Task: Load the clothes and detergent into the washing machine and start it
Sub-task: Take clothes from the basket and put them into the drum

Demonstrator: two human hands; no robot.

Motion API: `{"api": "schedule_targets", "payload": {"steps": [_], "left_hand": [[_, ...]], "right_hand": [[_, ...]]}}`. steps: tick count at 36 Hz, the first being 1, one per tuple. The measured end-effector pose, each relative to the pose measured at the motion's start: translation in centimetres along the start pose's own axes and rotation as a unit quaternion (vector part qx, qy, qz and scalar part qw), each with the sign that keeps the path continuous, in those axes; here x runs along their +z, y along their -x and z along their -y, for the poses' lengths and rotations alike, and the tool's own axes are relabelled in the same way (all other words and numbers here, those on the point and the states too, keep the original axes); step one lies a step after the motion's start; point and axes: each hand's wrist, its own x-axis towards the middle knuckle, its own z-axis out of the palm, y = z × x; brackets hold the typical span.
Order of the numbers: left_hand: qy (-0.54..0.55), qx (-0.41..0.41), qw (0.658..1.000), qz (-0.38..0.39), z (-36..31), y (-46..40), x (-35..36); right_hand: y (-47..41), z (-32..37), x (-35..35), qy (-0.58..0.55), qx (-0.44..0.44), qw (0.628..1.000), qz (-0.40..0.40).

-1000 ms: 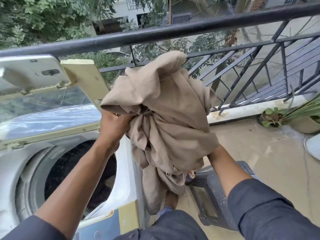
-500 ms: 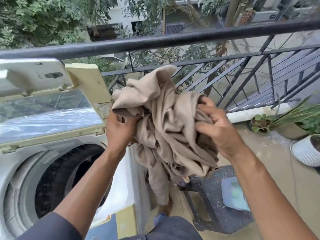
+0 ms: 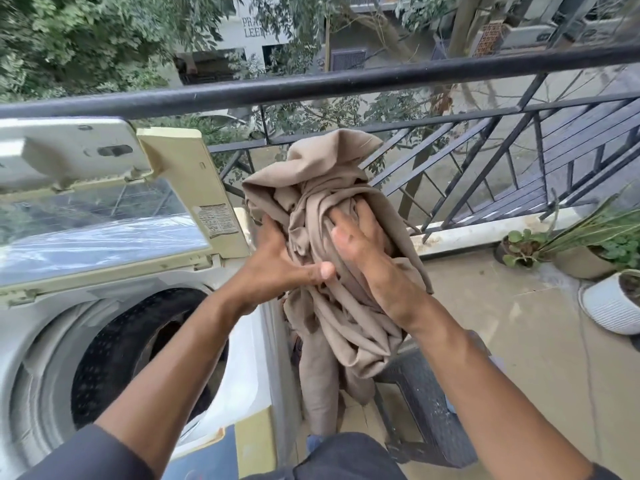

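Note:
A bunched beige cloth (image 3: 322,188) hangs in the air to the right of the top-loading washing machine (image 3: 249,344), its loose end trailing down past the machine's side. My left hand (image 3: 277,261) grips its left side, thumb across the front. My right hand (image 3: 363,251) holds the bundle from the right, fingers curled into the folds. The machine's lid (image 3: 104,233) stands folded open and the dark drum (image 3: 138,348) shows at lower left. No detergent is in view.
A black balcony railing (image 3: 346,84) runs across behind the cloth. A dark plastic stool (image 3: 426,410) stands below the bundle, on the tiled floor. Potted plants (image 3: 588,251) and a white pot (image 3: 609,306) sit at the right.
My right hand came up from under the bundle onto its right side and then closer to my left hand. The cloth is now gathered tighter between both hands.

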Motion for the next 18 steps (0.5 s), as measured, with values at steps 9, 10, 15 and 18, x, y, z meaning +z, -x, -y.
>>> {"api": "schedule_targets", "payload": {"steps": [9,10,15,18], "left_hand": [[0.021,0.028,0.977,-0.208,2.0,-1.9,0.6],[0.024,0.015,0.972,-0.233,2.3,-2.1,0.6],[0.048,-0.029,0.945,-0.321,3.6,-2.6,0.4],[0.058,-0.036,0.933,-0.353,3.4,-2.7,0.4]], "right_hand": [[-1.1,0.0,0.9,-0.274,0.002,0.957,0.093],[-1.0,0.2,0.8,-0.291,-0.006,0.952,0.093],[-0.6,0.6,-0.1,-0.306,0.003,0.946,0.102],[-0.5,0.5,-0.6,-0.272,-0.027,0.957,0.1]]}}
